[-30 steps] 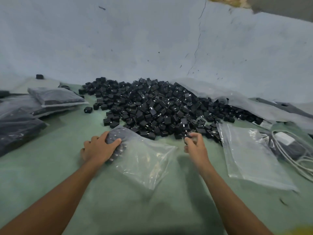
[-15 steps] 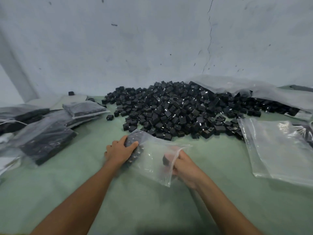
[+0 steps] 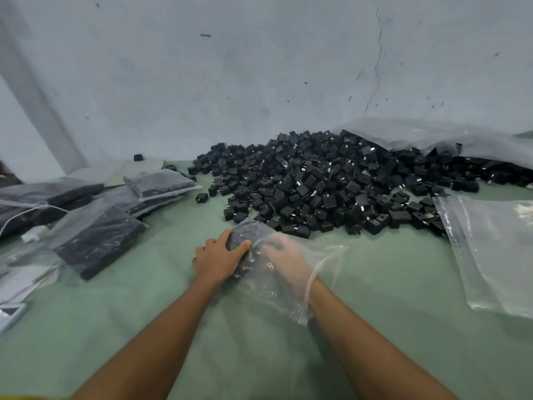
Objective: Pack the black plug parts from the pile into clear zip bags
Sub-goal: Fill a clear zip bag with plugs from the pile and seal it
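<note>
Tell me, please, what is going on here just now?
A person is packing black plug parts into a clear zip bag. The left hand grips the bag's filled end; the right hand is inside it, up to the wrist. The pile lies behind, filled bags at left, an empty bag at right.

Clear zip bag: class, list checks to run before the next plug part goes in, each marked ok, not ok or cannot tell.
1. Bag mouth open: ok; the right hand is inside the clear zip bag.
2. Bag steadied: ok; the left hand has a grip on its filled end.
3. Right hand empty: cannot tell; blurred behind plastic.
4. Supply close by: ok; the pile lies just beyond the bag.
</note>
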